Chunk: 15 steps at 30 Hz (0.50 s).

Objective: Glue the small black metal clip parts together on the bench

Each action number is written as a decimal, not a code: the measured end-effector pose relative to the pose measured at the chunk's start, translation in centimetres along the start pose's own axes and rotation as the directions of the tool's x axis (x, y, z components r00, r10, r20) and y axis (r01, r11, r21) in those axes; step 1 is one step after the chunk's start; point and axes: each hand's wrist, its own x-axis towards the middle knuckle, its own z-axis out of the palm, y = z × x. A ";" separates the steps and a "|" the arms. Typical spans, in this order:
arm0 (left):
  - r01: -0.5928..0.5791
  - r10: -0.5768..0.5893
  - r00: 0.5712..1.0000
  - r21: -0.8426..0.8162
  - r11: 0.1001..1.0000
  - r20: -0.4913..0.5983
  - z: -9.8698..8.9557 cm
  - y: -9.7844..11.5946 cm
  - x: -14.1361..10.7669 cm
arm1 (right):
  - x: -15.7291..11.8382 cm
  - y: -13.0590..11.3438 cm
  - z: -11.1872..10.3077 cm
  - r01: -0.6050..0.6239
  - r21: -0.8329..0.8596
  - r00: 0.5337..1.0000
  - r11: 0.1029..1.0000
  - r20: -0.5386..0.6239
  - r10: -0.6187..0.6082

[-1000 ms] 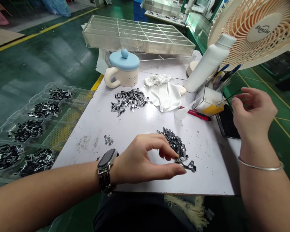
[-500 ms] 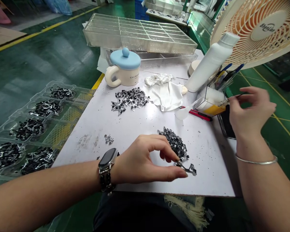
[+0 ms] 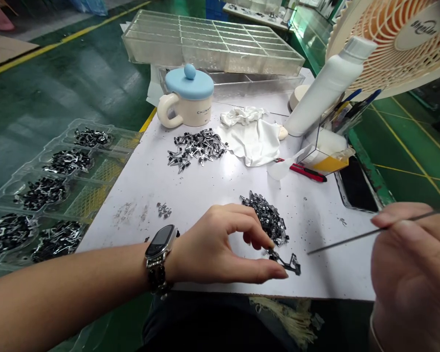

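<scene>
In the head view, your left fingers (image 3: 258, 271) curl with a wide gap behind the tips, which grasp a small dark metal part (image 3: 293, 267); its free end juts past your thumb, its other end partly hidden by the fingertips. Your right fingers (image 3: 412, 237) pinch a thin rod (image 3: 342, 241), its tip near the part with a gap between. They look blurred, and the rod's rear is hard to make out. Just beyond your left fingertips, a pile of small parts (image 3: 267, 217) lies on the counter (image 3: 205, 190).
</scene>
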 end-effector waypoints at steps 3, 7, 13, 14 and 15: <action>-0.016 0.016 1.000 0.003 1.000 0.001 0.0 0.0 0.1 | -0.4 -0.5 0.3 -0.156 0.154 0.987 0.976 -0.008 0.159; -0.028 0.028 1.000 0.004 1.000 0.001 0.0 0.0 0.1 | -0.4 -0.6 0.0 -0.207 0.151 0.978 0.967 0.006 0.208; -0.033 0.033 0.999 0.009 0.999 0.001 0.1 0.0 0.0 | -0.9 -0.9 0.3 -0.227 0.133 0.974 0.965 0.044 0.224; -0.034 0.034 0.999 0.007 0.999 0.000 0.0 0.0 0.0 | -0.9 -0.9 0.3 -0.230 0.130 0.973 0.964 0.039 0.227; -0.032 0.032 0.999 0.008 0.999 0.000 0.0 0.0 0.0 | -0.9 -0.8 0.3 -0.217 0.122 0.976 0.969 0.028 0.215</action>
